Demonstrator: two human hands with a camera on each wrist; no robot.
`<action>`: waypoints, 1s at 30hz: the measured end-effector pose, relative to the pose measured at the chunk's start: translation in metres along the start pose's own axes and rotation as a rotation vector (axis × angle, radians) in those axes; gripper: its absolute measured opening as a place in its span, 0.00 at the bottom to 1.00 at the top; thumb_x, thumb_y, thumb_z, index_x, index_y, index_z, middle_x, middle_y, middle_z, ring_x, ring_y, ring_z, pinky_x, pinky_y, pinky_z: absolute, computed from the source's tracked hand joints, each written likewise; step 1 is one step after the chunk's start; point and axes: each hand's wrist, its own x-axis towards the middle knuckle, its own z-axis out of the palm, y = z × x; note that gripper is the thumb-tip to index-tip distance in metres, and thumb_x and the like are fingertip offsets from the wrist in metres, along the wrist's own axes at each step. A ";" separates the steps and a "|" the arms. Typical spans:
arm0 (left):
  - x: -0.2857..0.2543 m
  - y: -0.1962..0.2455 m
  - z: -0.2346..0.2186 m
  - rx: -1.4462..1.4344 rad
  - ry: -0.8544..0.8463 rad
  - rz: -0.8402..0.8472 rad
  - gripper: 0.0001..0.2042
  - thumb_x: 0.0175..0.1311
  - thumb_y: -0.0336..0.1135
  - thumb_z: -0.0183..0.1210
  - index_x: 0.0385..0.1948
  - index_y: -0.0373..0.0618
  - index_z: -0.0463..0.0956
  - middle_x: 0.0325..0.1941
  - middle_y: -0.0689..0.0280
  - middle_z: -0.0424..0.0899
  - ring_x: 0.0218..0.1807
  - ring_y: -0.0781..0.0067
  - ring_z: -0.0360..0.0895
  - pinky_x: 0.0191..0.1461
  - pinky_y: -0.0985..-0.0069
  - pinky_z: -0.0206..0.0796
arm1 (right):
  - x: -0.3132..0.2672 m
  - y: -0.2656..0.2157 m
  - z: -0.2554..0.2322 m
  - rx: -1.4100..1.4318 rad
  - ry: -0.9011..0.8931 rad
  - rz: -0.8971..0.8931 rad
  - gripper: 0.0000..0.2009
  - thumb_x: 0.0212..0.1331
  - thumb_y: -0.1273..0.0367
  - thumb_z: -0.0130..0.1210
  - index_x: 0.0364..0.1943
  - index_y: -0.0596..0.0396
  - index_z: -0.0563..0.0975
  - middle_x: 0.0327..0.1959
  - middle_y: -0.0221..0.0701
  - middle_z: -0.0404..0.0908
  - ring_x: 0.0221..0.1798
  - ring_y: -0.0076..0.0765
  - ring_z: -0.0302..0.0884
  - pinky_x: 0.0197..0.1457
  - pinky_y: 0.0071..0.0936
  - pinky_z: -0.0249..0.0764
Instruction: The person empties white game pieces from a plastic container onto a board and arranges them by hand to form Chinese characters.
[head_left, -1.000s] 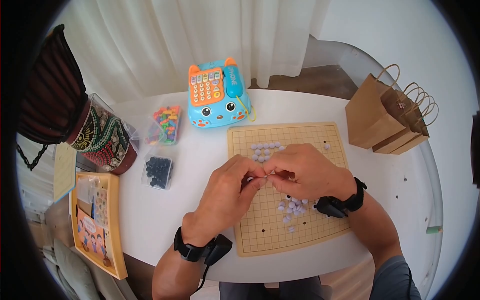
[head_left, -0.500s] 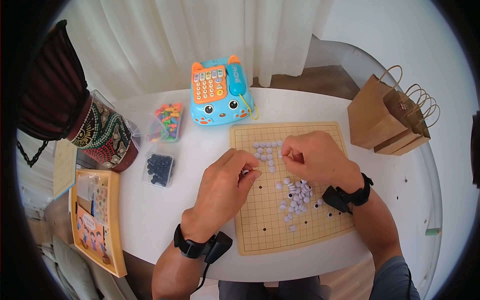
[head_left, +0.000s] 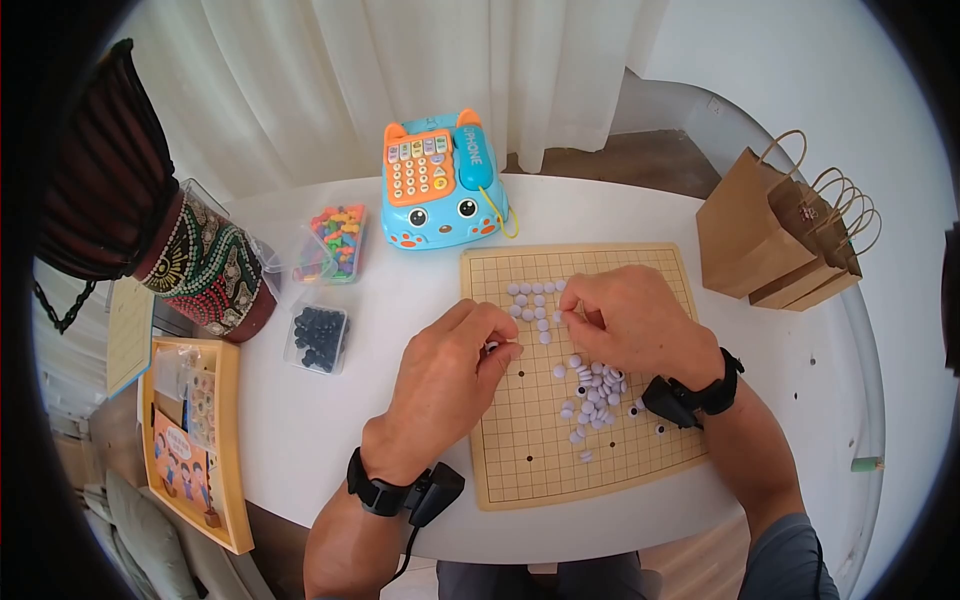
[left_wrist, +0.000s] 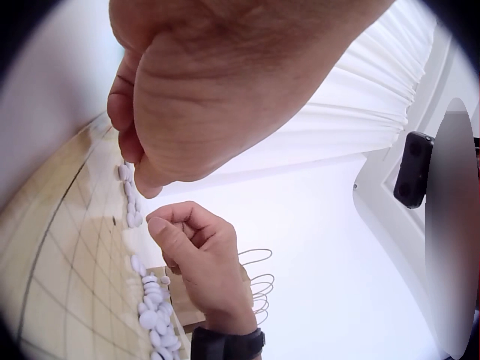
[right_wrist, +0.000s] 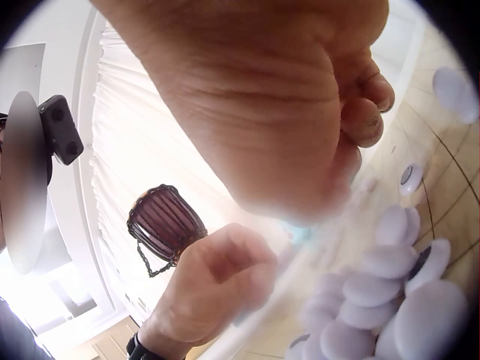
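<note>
Left hand [head_left: 445, 362]: fingers curled round white circular disc [head_left: 491, 346]
Right hand [head_left: 632, 320]: finger grip unclear
Disc heap [head_left: 590, 394]: lowered right wrist [head_left: 694, 370] could scatter it

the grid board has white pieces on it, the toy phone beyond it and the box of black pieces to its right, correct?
Not quite: the box of black pieces is left of the grid board, as the head view shows. The white pieces are on it and the toy phone is beyond it.

Bright, soft light; 3 views with dark, bowed edges; glare whitens the right-wrist view's curtain [right_wrist: 150, 127].
</note>
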 end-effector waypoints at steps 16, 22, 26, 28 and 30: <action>-0.001 -0.001 0.000 0.028 0.003 0.002 0.08 0.72 0.23 0.74 0.45 0.38 0.84 0.42 0.60 0.88 0.35 0.64 0.86 0.41 0.67 0.79 | 0.000 0.007 0.002 -0.010 -0.004 -0.132 0.02 0.64 0.70 0.71 0.37 0.49 0.88 0.27 0.31 0.88 0.31 0.44 0.87 0.36 0.40 0.79; -0.001 -0.002 0.000 0.051 -0.001 0.015 0.08 0.72 0.23 0.74 0.45 0.38 0.84 0.42 0.60 0.88 0.36 0.62 0.87 0.42 0.66 0.80 | 0.001 0.010 0.002 0.014 -0.024 -0.148 0.02 0.65 0.70 0.70 0.38 0.50 0.89 0.28 0.33 0.89 0.31 0.47 0.87 0.36 0.41 0.79; -0.001 -0.002 0.000 0.053 -0.004 0.009 0.08 0.71 0.23 0.75 0.45 0.39 0.84 0.42 0.59 0.89 0.36 0.60 0.87 0.42 0.65 0.80 | 0.000 0.008 -0.003 0.022 0.041 -0.146 0.02 0.65 0.71 0.70 0.39 0.51 0.90 0.28 0.34 0.88 0.30 0.49 0.86 0.36 0.41 0.79; -0.001 -0.003 -0.001 0.064 -0.012 0.020 0.08 0.71 0.23 0.75 0.46 0.39 0.84 0.42 0.59 0.89 0.37 0.59 0.88 0.43 0.65 0.80 | 0.000 0.009 -0.005 -0.020 0.038 -0.176 0.04 0.65 0.70 0.69 0.40 0.51 0.90 0.27 0.34 0.88 0.29 0.50 0.85 0.36 0.43 0.78; -0.002 -0.004 0.000 0.069 -0.021 0.012 0.08 0.71 0.24 0.74 0.46 0.39 0.84 0.42 0.58 0.89 0.37 0.58 0.88 0.43 0.64 0.80 | 0.000 0.014 -0.004 -0.035 0.008 -0.188 0.04 0.65 0.70 0.68 0.41 0.50 0.90 0.26 0.34 0.87 0.29 0.51 0.85 0.35 0.44 0.78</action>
